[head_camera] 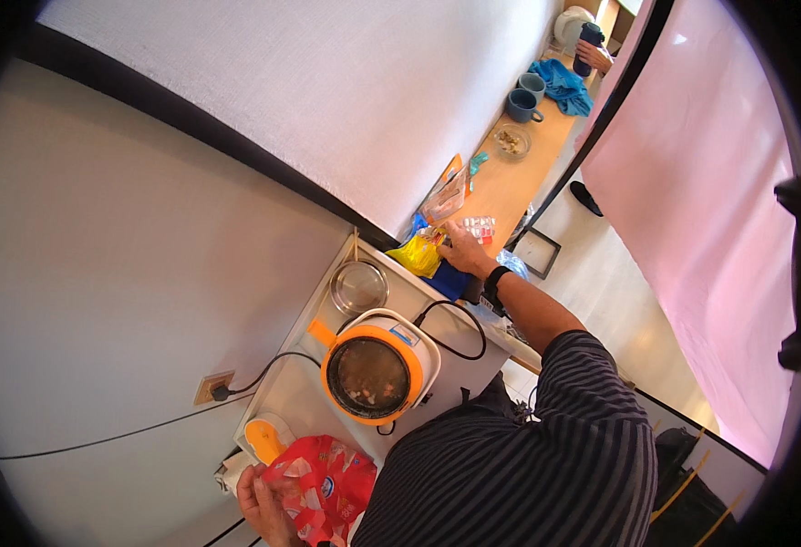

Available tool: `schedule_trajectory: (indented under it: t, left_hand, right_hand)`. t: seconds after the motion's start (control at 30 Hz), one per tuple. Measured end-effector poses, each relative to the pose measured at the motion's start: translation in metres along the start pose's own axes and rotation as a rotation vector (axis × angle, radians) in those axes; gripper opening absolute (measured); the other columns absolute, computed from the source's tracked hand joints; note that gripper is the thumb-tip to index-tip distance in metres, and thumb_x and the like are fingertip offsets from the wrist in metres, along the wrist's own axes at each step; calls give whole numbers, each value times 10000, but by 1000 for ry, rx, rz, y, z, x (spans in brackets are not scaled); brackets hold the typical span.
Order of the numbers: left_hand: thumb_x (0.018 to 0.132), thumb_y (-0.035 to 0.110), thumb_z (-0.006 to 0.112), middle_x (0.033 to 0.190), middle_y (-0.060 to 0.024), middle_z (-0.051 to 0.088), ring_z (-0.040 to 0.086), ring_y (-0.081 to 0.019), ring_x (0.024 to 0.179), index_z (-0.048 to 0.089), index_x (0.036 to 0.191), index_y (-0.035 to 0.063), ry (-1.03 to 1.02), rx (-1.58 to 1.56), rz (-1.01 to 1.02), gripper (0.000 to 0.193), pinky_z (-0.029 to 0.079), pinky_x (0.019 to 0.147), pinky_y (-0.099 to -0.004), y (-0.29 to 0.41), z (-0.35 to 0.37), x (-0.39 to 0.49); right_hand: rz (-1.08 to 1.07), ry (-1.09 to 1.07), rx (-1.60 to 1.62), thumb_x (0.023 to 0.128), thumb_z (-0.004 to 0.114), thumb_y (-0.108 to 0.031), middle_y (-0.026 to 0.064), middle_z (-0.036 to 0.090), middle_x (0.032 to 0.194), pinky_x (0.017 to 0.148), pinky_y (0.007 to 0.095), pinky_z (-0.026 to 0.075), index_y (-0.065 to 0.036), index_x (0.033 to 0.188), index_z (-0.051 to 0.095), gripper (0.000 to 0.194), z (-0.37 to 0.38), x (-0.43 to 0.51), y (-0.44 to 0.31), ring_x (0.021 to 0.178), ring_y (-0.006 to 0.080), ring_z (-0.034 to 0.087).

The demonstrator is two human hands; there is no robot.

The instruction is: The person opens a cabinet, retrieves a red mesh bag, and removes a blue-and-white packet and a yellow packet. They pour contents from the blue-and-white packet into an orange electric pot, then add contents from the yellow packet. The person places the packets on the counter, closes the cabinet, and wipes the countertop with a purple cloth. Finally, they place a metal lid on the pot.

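Observation:
My right hand (465, 249) reaches to the yellow plastic packet (417, 256) on the wooden shelf, fingertips at its edge; whether it grips the packet is unclear. A clear blister-like pack (479, 229) with red lies just beyond the hand. My left hand (263, 506) is at the lower left against a red plastic bag (332, 478); its fingers are partly hidden, so its grip is unclear. Between the hands stands an orange-and-white electric cooker (410, 383), uncovered, with brownish liquid and small pieces of food (369, 379) inside. A round steel lid or dish (359, 287) lies behind it.
An orange-and-white container (267, 437) stands by the red bag. A black cord runs to the wall socket (214, 388). Along the shelf are a glass bowl with food bits (512, 142), two mugs (523, 104) and a blue cloth (564, 85). Another person's hand (595, 56) holds a dark bottle (586, 51).

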State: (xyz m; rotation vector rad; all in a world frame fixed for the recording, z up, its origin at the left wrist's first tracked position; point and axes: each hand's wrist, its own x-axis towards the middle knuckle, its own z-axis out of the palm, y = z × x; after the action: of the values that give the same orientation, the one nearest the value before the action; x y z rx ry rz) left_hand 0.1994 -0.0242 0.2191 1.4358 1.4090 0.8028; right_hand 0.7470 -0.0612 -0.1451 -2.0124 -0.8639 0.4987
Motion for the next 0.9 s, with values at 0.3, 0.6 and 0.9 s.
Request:
schedule_trajectory:
  t: [0.3, 0.6, 0.9]
  left_hand:
    - [995, 423, 732, 1472, -210, 510, 618, -327, 1158, 652, 1341, 106, 17, 80, -229, 477, 476, 1000, -612, -1, -1, -1]
    - [1125, 249, 577, 1331, -150, 657, 718, -182, 773, 543, 1416, 12, 4, -19, -106, 376, 613, 677, -318, -16, 2, 11]
    - [1121, 251, 582, 1320, -157, 664, 726, -193, 781, 543, 1417, 9, 4, -37, -122, 384, 626, 676, -332, -20, -1, 6]
  right_hand:
    - [52, 22, -26, 904, 693, -114, 320, 644, 1179, 977, 505, 518, 31, 1196, 566, 349, -17, -35, 3, 1170, 499, 612]
    - [0, 8, 241, 952, 622, -62, 241, 704, 1116, 911, 475, 551, -39, 1185, 663, 239, -14, 3, 0, 1071, 436, 682]
    - [-26, -66, -36, 945, 629, -67, 246, 740, 1042, 900, 489, 563, -35, 1168, 675, 230, 6, 14, 8, 1044, 458, 699]
